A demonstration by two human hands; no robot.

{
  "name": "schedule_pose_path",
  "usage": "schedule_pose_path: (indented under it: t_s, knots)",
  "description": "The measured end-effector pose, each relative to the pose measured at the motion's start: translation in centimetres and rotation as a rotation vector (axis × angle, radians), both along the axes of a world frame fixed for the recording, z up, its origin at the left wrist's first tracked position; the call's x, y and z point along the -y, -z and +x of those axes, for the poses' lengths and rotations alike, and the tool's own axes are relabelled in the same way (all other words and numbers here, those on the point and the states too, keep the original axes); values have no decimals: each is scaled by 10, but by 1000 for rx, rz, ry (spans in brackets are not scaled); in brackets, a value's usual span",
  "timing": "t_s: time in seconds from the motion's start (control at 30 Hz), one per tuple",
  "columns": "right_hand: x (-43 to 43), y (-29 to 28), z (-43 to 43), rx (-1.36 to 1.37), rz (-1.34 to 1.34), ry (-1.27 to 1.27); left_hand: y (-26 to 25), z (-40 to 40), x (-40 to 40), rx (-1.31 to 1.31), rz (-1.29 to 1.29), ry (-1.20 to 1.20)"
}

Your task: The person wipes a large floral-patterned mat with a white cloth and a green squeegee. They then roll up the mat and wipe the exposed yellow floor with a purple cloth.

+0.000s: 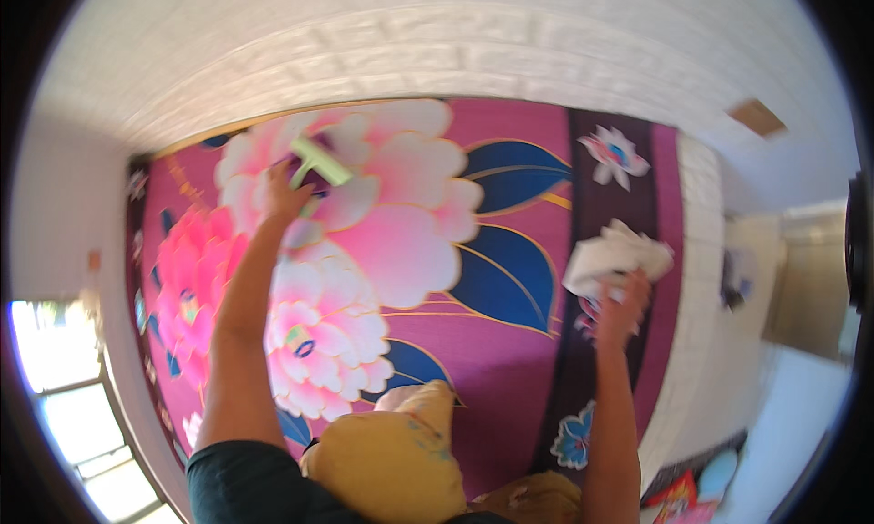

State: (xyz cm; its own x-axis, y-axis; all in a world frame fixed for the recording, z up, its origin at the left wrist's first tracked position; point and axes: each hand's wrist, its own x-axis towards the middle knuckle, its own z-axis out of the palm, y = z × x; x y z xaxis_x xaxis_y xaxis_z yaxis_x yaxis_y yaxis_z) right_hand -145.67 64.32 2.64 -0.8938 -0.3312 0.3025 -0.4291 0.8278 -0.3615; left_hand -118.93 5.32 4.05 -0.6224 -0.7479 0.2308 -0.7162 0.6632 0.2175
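My left hand [288, 191] is closed around a pale green, T-shaped brush or squeegee tool [319, 162], over the large pink-and-white flower near the far edge of a purple floral bed cover [505, 367]. My right hand [625, 312] grips a crumpled whitish cloth [614, 258] above the cover's dark border on the right. The right hand and cloth are slightly blurred. Below, a knee in yellow patterned fabric [389, 462] rests on the cover between my arms.
A white brick-pattern wall [410, 53] runs along the cover's far side. A bright window [82, 415] is at lower left. At lower right stand a pale blue surface [785, 415] and a red packet [676, 500]. Farther right is a doorway.
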Motion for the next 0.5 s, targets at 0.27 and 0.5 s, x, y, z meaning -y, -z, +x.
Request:
schedule_pose_path:
  t_s: [0.27, 0.5]
  knots:
    - [54, -12, 34, 6, -144, -222, -2, -5, -56, -10, 154, -27]
    - [-35, 8, -20, -37, 241, -499, -62, -13, -225, -250, 634, 179]
